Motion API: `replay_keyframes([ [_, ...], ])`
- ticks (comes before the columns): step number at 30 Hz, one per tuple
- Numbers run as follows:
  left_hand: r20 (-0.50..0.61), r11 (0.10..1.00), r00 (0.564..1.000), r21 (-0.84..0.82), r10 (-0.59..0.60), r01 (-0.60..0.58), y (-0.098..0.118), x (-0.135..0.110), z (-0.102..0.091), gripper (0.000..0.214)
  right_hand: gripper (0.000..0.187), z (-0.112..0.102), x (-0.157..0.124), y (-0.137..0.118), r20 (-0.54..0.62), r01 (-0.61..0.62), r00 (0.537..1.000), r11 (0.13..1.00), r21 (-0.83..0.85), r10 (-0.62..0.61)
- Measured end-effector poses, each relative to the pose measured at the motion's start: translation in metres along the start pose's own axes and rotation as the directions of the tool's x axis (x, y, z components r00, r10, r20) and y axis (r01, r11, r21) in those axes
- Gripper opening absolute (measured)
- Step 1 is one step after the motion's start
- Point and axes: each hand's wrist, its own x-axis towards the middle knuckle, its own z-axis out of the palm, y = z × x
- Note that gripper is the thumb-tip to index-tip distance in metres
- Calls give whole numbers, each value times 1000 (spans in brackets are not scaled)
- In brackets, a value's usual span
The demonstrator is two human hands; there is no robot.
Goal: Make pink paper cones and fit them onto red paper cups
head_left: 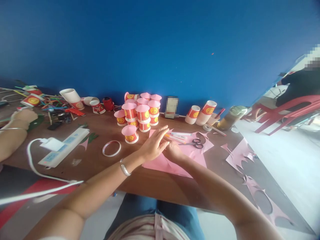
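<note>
My left hand [154,144] lies over my right hand [174,152] on a sheet of pink paper [175,161] on the brown table [140,180]. The left fingers are stretched out flat, pointing right. My right hand is mostly hidden under the left; its fingers do not show. Orange and white pens [176,136] lie just beyond the fingertips. Black-handled scissors [195,143] rest on the paper to the right. A single red paper cup with a pink lid [130,134] stands just left of my left hand.
A stack of several pink-lidded red cups [141,111] stands behind. A tape ring [111,148], a white power strip [63,147] with its cable, and craft clutter [52,106] lie left. Another person's arm [13,133] rests at far left. Pink paper scraps [240,153] lie right.
</note>
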Motion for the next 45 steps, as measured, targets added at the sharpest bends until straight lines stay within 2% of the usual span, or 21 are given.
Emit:
replay_keyframes([
  [3,135,997,989,-42,-60,66,-15,2,28,63,21,-28,-15,21,49,-6,999,992,-124,13],
  [6,198,997,978,-29,-67,74,-27,3,49,76,21,-49,-33,41,63,-23,997,966,-257,41],
  [10,229,1000,973,13,-30,28,-36,4,65,91,20,-55,-53,54,47,-30,997,898,-438,57],
  [14,200,999,979,34,-45,38,-41,7,76,84,20,-61,-55,61,29,2,999,874,-486,14],
  [16,162,999,987,32,-15,10,-43,6,83,80,23,-73,-44,67,1,-17,1000,863,-504,21],
  [19,116,996,989,18,89,-92,-44,4,93,84,31,-103,-11,83,-113,-169,985,828,-535,128],
  [23,49,973,972,-16,229,-228,-38,2,98,87,39,-143,45,108,-203,-352,936,780,-518,287],
  [25,41,970,970,-34,241,-239,-33,2,95,78,41,-150,64,115,-248,-425,905,754,-500,346],
  [27,67,974,972,-58,223,-220,-27,0,89,63,39,-143,71,113,-235,-403,915,778,-483,328],
  [29,92,980,976,-40,199,-196,-23,-2,85,41,35,-122,64,101,-165,-301,953,831,-468,253],
  [31,146,990,980,-13,138,-138,-20,-3,81,25,33,-93,44,85,-84,-213,977,869,-447,196],
  [33,201,997,977,-12,72,-71,-18,-3,80,20,34,-66,18,70,50,-36,997,891,-453,65],
  [34,247,998,967,-16,62,-59,-17,-2,79,19,34,-56,6,65,104,32,994,891,-453,17],
  [36,299,998,953,-10,59,-59,-16,-1,77,16,36,-43,-12,62,152,90,988,886,-454,-22],
  [38,330,995,941,24,80,-93,-14,0,73,12,35,-41,-23,66,155,82,988,884,-460,-11],
  [41,392,983,915,114,91,-146,-9,-4,65,8,32,-47,-30,78,121,16,991,873,-488,50],
  [45,458,951,875,172,155,-258,-3,-21,49,17,35,-57,-36,89,86,-50,990,857,-513,109],
])
